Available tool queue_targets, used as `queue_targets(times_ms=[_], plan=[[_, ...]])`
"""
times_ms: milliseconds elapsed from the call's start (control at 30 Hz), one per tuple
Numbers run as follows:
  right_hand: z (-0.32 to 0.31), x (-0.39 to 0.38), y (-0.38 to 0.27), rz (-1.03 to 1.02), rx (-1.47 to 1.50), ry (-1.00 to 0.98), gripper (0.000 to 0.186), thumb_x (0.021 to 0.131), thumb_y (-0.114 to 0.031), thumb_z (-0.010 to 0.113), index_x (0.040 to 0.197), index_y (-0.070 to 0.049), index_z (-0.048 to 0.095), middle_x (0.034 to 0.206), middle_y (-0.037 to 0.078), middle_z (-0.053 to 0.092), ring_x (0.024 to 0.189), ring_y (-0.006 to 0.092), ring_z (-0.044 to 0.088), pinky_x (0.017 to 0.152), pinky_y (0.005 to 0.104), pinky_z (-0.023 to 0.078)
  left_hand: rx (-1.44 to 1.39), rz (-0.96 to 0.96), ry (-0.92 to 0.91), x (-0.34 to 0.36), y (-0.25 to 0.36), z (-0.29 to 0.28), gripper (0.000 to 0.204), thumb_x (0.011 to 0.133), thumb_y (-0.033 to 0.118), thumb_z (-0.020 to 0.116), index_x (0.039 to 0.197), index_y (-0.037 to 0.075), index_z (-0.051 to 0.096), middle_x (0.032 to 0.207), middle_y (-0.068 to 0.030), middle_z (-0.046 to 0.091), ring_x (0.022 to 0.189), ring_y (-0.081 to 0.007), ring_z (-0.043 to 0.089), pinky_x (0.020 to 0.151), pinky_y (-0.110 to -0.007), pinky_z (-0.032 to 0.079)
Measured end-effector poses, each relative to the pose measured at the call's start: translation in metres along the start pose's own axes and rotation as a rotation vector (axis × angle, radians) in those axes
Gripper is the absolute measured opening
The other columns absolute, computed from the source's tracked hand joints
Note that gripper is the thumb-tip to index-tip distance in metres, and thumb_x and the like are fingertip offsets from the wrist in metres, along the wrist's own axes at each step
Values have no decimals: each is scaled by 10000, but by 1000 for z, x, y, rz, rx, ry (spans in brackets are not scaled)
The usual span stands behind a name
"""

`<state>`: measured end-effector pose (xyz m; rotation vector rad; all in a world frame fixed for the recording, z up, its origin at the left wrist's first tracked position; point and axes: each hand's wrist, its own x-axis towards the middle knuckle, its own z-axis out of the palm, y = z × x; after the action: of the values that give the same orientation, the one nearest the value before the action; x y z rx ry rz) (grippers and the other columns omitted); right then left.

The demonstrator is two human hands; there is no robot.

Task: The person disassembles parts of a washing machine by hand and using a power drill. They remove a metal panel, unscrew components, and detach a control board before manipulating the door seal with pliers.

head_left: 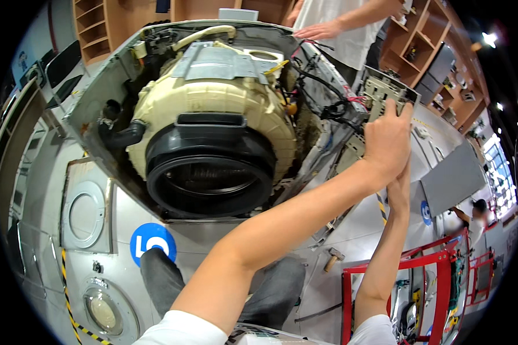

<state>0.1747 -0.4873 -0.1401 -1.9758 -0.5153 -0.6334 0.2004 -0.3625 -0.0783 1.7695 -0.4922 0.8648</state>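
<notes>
An opened washing machine cabinet [98,98] stands before me, with its cream tub [213,98] and black rubber door seal [210,172] exposed. To its right, a beige control panel [380,91] is tilted up, linked to the cabinet by a wiring harness [342,112] of black and red wires. My left hand [388,138] reaches across to the right, its fingers closed on the panel's near side. Just below it is my right hand [401,178], mostly covered by the left; its fingers are hidden.
A co-worker's hand [319,30] rests on the cabinet's far right edge. A hammer [332,260] lies on the floor near a red-framed cart [443,287]. At left are a front panel [65,218] with a round opening and a washer door [105,310].
</notes>
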Motion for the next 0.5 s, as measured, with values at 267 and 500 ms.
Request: queue_targets(times_ms=[267, 500], plan=[[31, 5, 3, -46, -98, 257, 765, 891, -295, 620, 1479, -17, 217, 1479, 159, 341, 1339, 268, 375, 1094, 347, 294, -43, 21, -28, -2, -1, -4, 275, 842, 135, 627, 1092, 45, 559, 965, -178, 540, 732, -396, 632, 633, -456, 519], [24, 16, -12, 19, 106, 300, 841, 778, -105, 748, 1433, 79, 254, 1357, 206, 450, 1218, 242, 483, 1042, 335, 363, 109, 281, 91, -12, -58, -60, 234, 797, 179, 703, 960, 41, 608, 905, -130, 570, 838, -329, 567, 742, -410, 471]])
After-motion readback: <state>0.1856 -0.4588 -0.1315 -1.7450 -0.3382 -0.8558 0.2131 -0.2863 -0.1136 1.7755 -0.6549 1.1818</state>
